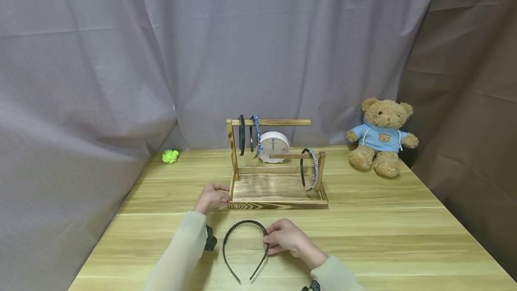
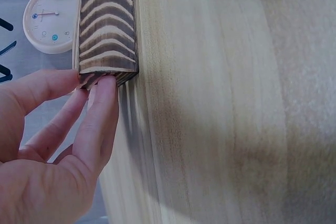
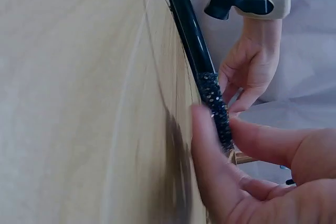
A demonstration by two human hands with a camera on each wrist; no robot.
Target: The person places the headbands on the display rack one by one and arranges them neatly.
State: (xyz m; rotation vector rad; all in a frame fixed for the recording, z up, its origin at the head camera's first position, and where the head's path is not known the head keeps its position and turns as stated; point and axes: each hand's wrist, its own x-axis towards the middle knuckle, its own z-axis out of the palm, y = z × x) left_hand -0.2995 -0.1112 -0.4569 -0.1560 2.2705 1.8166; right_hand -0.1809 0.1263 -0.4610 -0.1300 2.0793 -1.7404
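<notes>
My right hand (image 1: 284,239) pinches the right side of a black toothed headband (image 1: 224,242) held over the tabletop, its two ends toward me. Dark sequins cover the band's upper part (image 3: 214,95) in the right wrist view. My left hand (image 1: 212,199) grips the front left corner of a wooden rack (image 1: 278,205), thumb and fingertips against the tray's end (image 2: 107,30). On the rack's upper bar (image 1: 286,122) hang a black headband (image 1: 242,134) and a blue glittery headband (image 1: 256,136). The lower bar (image 1: 288,156) carries a silver glittery headband (image 1: 313,169).
A round white clock (image 1: 274,147) stands behind the rack. At the table's back right sits a teddy bear (image 1: 383,138) in a blue hoodie. A neon green yarn bundle (image 1: 170,156) lies at the back left. Grey curtains (image 1: 262,48) hang behind the wooden table (image 1: 383,228).
</notes>
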